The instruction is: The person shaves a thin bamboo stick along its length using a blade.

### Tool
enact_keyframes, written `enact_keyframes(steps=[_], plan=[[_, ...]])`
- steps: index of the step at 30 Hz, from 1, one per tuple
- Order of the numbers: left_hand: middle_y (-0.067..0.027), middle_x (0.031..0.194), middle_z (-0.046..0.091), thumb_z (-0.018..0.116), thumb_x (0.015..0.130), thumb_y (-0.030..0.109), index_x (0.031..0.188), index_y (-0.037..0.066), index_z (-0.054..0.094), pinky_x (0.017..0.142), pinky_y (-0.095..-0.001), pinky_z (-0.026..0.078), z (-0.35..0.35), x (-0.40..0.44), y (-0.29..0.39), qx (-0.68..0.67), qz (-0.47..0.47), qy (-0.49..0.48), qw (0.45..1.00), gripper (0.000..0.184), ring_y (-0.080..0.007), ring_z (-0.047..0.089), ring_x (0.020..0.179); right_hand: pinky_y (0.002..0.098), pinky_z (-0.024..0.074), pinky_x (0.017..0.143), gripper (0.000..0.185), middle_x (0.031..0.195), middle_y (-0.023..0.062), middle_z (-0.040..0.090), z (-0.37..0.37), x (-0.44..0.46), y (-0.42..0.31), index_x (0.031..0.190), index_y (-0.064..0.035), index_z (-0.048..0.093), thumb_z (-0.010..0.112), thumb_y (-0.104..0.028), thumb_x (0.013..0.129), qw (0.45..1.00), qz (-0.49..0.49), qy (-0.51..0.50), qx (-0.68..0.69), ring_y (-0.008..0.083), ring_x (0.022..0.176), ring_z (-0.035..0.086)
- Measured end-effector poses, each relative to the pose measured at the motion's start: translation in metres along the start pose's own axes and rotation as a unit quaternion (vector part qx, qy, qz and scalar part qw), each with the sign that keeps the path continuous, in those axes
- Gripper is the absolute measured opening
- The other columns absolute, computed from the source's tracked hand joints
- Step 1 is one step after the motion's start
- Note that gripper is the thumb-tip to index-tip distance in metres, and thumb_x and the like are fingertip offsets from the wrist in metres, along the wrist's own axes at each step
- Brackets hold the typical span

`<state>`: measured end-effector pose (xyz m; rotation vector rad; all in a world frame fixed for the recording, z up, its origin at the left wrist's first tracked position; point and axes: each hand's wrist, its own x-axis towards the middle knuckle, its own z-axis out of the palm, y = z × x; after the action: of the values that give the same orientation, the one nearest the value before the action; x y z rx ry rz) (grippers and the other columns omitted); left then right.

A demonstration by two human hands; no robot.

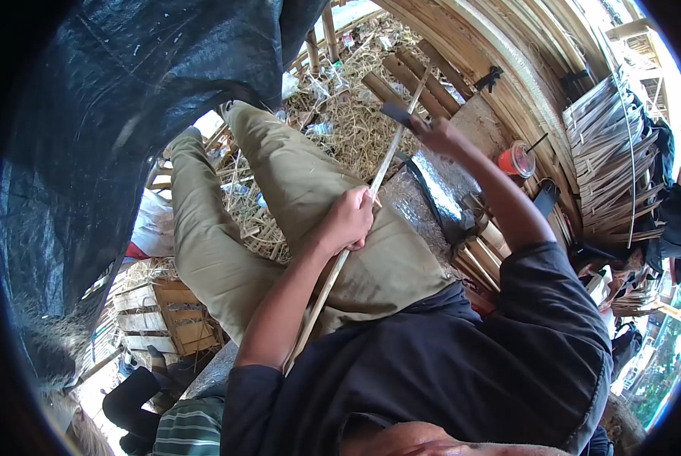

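A long, pale bamboo strip (pixel 391 149) runs slantwise across my lap, from under my left forearm up to some brown bamboo pieces. My left hand (pixel 348 220) is closed around the strip over my thigh. Farther up the strip, my right hand (pixel 439 138) grips a knife (pixel 398 116) with a short, dark, flat blade. That blade lies close to the strip's upper part; whether it touches cannot be made out. The knife's handle is hidden in my fingers.
Bamboo pieces (pixel 424 87) lie ahead above straw-like shavings (pixel 356 114). A red drink cup (pixel 517 159) with a straw stands at right, near split bamboo bundles (pixel 610 144). Black sheeting (pixel 143 91) hangs left. A wooden crate (pixel 166 319) and a person's striped shirt (pixel 190 427) are lower left.
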<state>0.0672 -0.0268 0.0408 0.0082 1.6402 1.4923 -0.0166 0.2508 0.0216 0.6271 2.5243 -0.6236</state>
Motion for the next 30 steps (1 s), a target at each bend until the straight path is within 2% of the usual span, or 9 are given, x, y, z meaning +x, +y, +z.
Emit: enact_keyframes(steps=[3,5,11,13,14,17,22,27,30], plan=[[0.0001,0.055,0.043,0.037,0.108,0.023,0.094,0.003,0.051,0.033,-0.0289,0.031,0.007,-0.004,0.002,0.057,0.01,0.024,0.998,0.028,-0.0097,0.043,0.036,0.044,0.0511,0.051,0.08,0.065,0.0175,0.066,-0.004,0.026,0.009,0.079,0.0047,0.068,0.044,-0.07,0.097,0.998,-0.021,0.054,-0.014,0.0288,0.057,0.068],[-0.0007,0.054,0.043,0.037,0.108,0.023,0.093,0.002,0.051,0.033,-0.0301,0.033,0.005,0.0,0.006,0.069,0.024,0.03,0.997,0.029,-0.0107,0.045,0.036,0.0461,0.0573,0.069,0.068,0.089,0.0275,0.07,-0.001,-0.001,-0.018,0.107,0.0004,0.068,0.043,-0.062,0.1,0.998,-0.004,-0.057,-0.042,0.0302,0.078,0.073],[-0.0009,0.054,0.045,0.038,0.108,0.024,0.092,0.002,0.051,0.034,-0.0307,0.037,0.005,-0.004,0.004,0.09,0.021,0.034,0.995,0.03,-0.0114,0.047,0.037,0.0452,0.0552,0.082,0.07,0.089,0.0252,0.07,-0.001,0.024,0.003,0.105,0.0015,0.07,0.04,-0.061,0.101,0.996,-0.054,-0.032,-0.063,0.0378,0.088,0.07],[-0.0008,0.054,0.045,0.038,0.108,0.024,0.092,0.002,0.052,0.035,-0.0305,0.038,0.006,-0.004,0.003,0.093,0.015,0.043,0.995,0.031,-0.0113,0.047,0.037,0.0461,0.0556,0.07,0.07,0.08,0.0213,0.07,0.021,-0.024,-0.025,0.098,-0.003,0.073,0.038,-0.063,0.101,0.993,-0.08,-0.076,-0.041,0.0376,0.072,0.07],[-0.0008,0.054,0.045,0.038,0.108,0.024,0.092,0.002,0.052,0.035,-0.0305,0.038,0.007,-0.007,0.001,0.089,0.012,0.043,0.995,0.031,-0.0115,0.047,0.036,0.0458,0.055,0.076,0.069,0.079,0.0219,0.069,0.033,-0.037,-0.028,0.096,-0.002,0.072,0.036,-0.061,0.103,0.988,-0.121,0.012,-0.093,0.039,0.075,0.069],[-0.0009,0.055,0.045,0.038,0.107,0.024,0.091,0.002,0.051,0.035,-0.0305,0.038,0.006,-0.002,0.003,0.081,0.025,0.043,0.995,0.031,-0.0117,0.047,0.036,0.0476,0.055,0.075,0.071,0.078,0.0223,0.069,0.021,0.0,-0.017,0.089,0.0021,0.069,0.04,-0.062,0.102,0.994,-0.065,0.021,-0.091,0.0401,0.074,0.069],[-0.0013,0.055,0.045,0.038,0.107,0.024,0.089,0.002,0.05,0.034,-0.0299,0.036,0.006,0.001,-0.004,0.074,0.018,0.051,0.996,0.031,-0.0115,0.047,0.036,0.0474,0.0509,0.095,0.081,0.106,0.028,0.07,0.027,-0.057,-0.044,0.099,0.0031,0.072,0.042,-0.071,0.095,0.995,-0.041,-0.057,-0.074,0.0379,0.11,0.068],[-0.0015,0.057,0.046,0.038,0.107,0.023,0.09,0.002,0.05,0.032,-0.0294,0.033,0.006,0.0,-0.008,0.043,0.038,0.035,0.998,0.03,-0.0107,0.045,0.035,0.0497,0.0511,0.095,0.073,0.109,0.0261,0.07,0.002,-0.032,-0.035,0.106,-0.0033,0.073,0.04,-0.068,0.097,0.996,0.039,0.012,-0.08,0.0393,0.11,0.067],[-0.0012,0.057,0.046,0.038,0.108,0.023,0.092,0.002,0.05,0.032,-0.0287,0.032,0.006,-0.008,-0.006,0.024,0.009,0.025,0.999,0.028,-0.0098,0.044,0.036,0.0502,0.0519,0.092,0.069,0.102,0.0255,0.071,0.022,-0.054,-0.03,0.099,-0.001,0.073,0.037,-0.06,0.102,0.992,-0.021,0.069,-0.1,0.0401,0.104,0.069]])
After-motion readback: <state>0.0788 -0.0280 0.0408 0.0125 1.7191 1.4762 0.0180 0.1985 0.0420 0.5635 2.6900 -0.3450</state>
